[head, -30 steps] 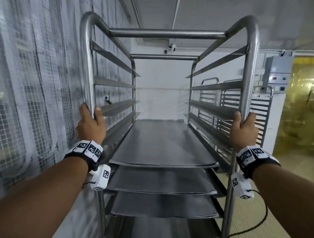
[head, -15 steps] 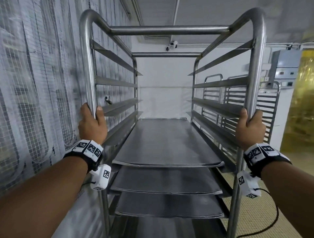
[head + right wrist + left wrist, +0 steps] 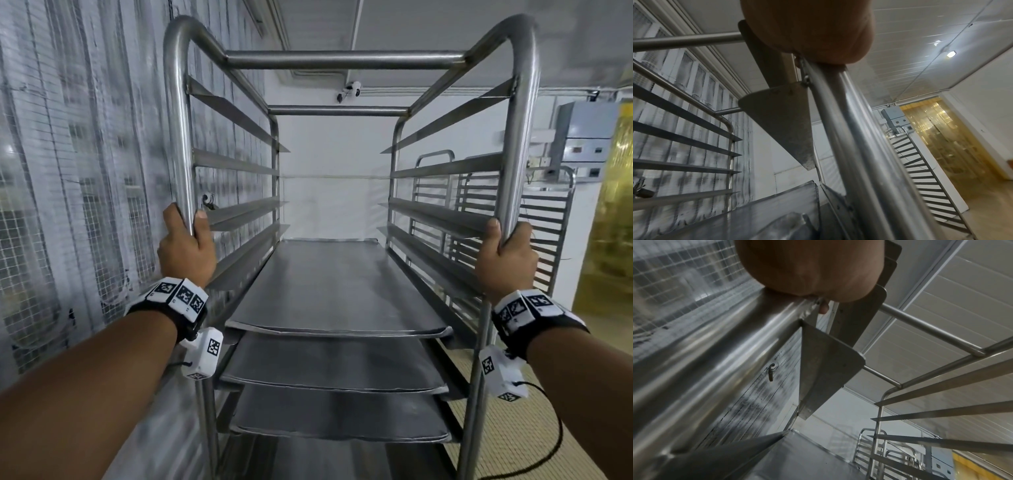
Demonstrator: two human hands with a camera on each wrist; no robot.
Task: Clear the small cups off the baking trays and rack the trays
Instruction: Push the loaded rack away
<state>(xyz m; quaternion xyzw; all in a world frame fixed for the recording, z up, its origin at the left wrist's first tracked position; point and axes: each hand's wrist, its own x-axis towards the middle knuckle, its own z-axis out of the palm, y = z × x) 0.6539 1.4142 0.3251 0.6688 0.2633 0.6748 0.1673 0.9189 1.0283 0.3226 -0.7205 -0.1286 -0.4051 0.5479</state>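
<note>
A tall steel tray rack (image 3: 342, 63) stands in front of me. Three bare baking trays sit in its slots: the top tray (image 3: 329, 291), a second tray (image 3: 329, 363) under it and a third tray (image 3: 335, 418) lower down. No cups show on them. My left hand (image 3: 185, 246) grips the rack's near left post (image 3: 178, 137). On the near right post (image 3: 519, 137) my right hand (image 3: 507, 257) holds on the same way. In the left wrist view the left hand (image 3: 807, 269) wraps the post (image 3: 715, 345); in the right wrist view the right hand (image 3: 809, 27) wraps the other post (image 3: 849, 129).
A mesh-covered wall (image 3: 68, 171) runs close along the rack's left side. Two more empty racks (image 3: 513, 219) stand at the right against a white wall. A yellow strip curtain (image 3: 613, 240) hangs over a doorway at far right, beside a grey electrical box (image 3: 589, 137).
The rack and both hands have shifted slightly rightward and closer in view; the mesh wall on the left is blurred with motion. Both hands keep their grip on the posts.
</note>
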